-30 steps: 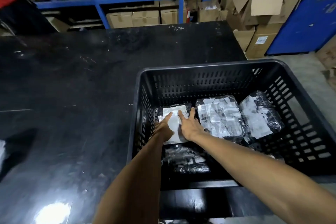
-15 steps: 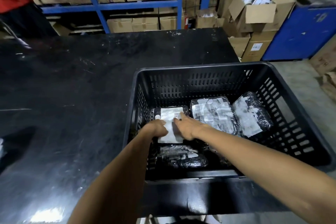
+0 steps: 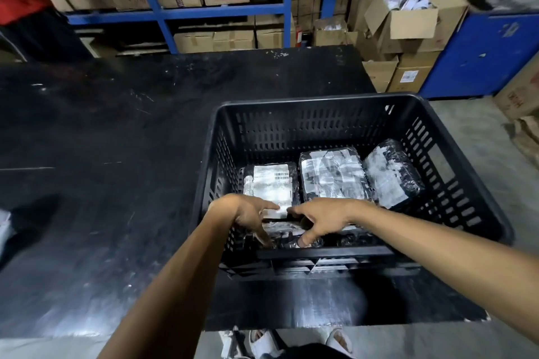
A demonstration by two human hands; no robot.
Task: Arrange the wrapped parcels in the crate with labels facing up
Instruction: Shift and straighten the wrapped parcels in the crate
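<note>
Your left hand [image 3: 248,217] and right hand [image 3: 319,220] are spread, fingertips on the near parcel [image 3: 287,234], pinching nothing. It lies crosswise by the crate's [image 3: 466,160] near wall, directly under both hands, label unseen.

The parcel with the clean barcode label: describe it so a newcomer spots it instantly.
Find the black slotted plastic crate on the dark table. Three wrapped parcels line its far row; take the leftmost, the black-wrapped parcel with a flat white barcode label. The middle parcel and right parcel show crinkled, patchy white.
</note>
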